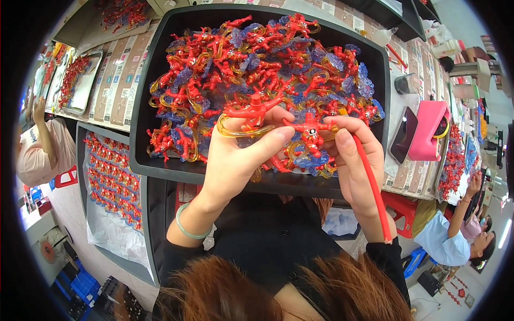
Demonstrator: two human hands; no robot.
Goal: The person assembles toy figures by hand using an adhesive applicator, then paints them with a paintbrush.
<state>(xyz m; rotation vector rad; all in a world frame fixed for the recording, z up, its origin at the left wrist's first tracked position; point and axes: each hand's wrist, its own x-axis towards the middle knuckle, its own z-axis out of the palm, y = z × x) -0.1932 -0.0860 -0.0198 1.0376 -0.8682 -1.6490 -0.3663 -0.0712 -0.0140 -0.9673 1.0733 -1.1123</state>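
My left hand (227, 158) is closed, with a red figurine (254, 111) with a clear yellow curl resting over its fingers. Its thumb and fingertip also pinch one arm of a second red figurine (310, 134), which stands upright on a clear blue base. The fingertips of my right hand (357, 174) meet that figurine's other side. A slim red rod (372, 184), like a brush handle, lies in the same right hand and slants down past the wrist. Its working tip is hidden by the fingers. Both hands are above the near part of a black tray (160, 170) heaped with similar figurines (230, 64).
To the right lie a phone (403, 134), a pink holder (430, 131) and a small dark cup (407, 84). Lower left, a second tray (115, 235) carries rows of figurines on plastic film. Other people sit at the far left (45, 147) and far right (444, 238).
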